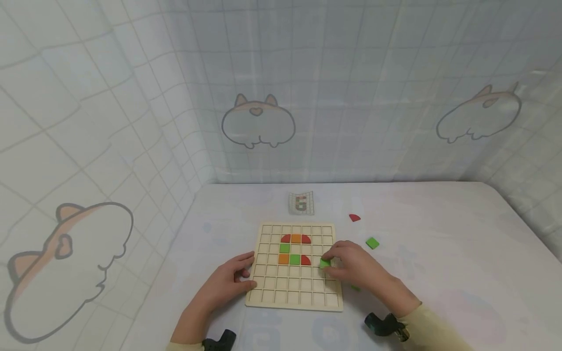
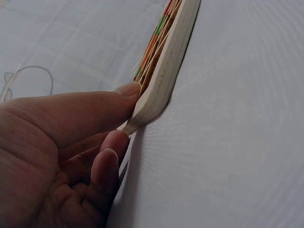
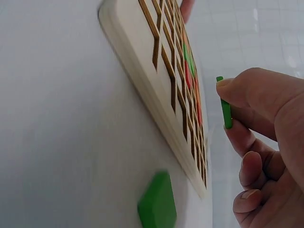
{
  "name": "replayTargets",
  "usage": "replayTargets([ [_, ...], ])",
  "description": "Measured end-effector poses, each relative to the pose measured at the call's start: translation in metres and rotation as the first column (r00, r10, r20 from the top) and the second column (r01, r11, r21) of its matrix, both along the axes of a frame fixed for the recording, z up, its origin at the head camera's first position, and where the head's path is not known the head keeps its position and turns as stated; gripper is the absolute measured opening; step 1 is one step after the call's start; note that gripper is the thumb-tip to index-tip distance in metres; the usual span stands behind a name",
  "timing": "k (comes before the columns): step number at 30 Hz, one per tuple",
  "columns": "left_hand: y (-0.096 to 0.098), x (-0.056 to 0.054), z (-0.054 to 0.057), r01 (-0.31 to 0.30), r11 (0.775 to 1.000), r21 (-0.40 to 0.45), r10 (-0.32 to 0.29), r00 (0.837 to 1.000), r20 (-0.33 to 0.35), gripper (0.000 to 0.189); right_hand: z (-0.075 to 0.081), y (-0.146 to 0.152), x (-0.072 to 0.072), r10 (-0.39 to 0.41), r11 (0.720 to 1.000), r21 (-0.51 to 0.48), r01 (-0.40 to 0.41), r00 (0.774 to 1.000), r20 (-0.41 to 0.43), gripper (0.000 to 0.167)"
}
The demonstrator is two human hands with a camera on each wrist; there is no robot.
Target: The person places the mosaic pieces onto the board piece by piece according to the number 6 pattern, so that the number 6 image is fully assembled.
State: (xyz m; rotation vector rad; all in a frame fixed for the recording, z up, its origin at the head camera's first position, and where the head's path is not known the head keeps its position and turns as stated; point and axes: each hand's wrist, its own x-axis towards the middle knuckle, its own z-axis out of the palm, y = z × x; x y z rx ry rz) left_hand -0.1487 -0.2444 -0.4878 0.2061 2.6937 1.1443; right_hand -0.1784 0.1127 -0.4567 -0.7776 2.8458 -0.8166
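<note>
My right hand [image 1: 353, 263] pinches a green square tile [image 1: 324, 263] between thumb and fingers, above the right part of a wooden grid board [image 1: 294, 295]. In the right wrist view the green tile stands on edge, clear of the board's surface. My left hand [image 1: 230, 278] holds the board's left edge. The left wrist view shows its thumb on top of the rim and fingers against the side. Set in the grid are red quarter-round tiles [image 1: 305, 260], orange square tiles [image 1: 284, 259] and green square tiles [image 1: 295, 259], forming a partial figure.
Behind the board lies a small pattern card [image 1: 301, 203] with a coloured figure. To the right are a loose red quarter-round piece [image 1: 354, 217] and a green tile [image 1: 372, 243]. Another green piece [image 3: 158, 202] lies by the board's right edge. A curtain [image 1: 329, 97] hangs behind the white table.
</note>
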Motion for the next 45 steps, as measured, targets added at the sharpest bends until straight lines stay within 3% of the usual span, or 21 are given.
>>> replayTargets([
  [6,0.0,0.001,0.001,0.006,1.0,-0.004,-0.006,1.0,-0.006,0.071,-0.003,-0.015,-0.002,0.084,0.996,-0.005,-0.084,0.996,-0.033,0.021],
  [18,0.001,0.001,0.003,0.0,1.0,-0.005,0.0,1.0,-0.007,0.07,-0.009,-0.037,-0.003,0.152,0.988,-0.005,-0.152,0.986,-0.072,0.016],
  [45,0.001,0.001,0.002,-0.002,1.0,0.009,0.002,1.0,-0.005,0.07,-0.012,-0.042,-0.002,0.17,0.985,0.009,-0.17,0.985,-0.004,0.026],
])
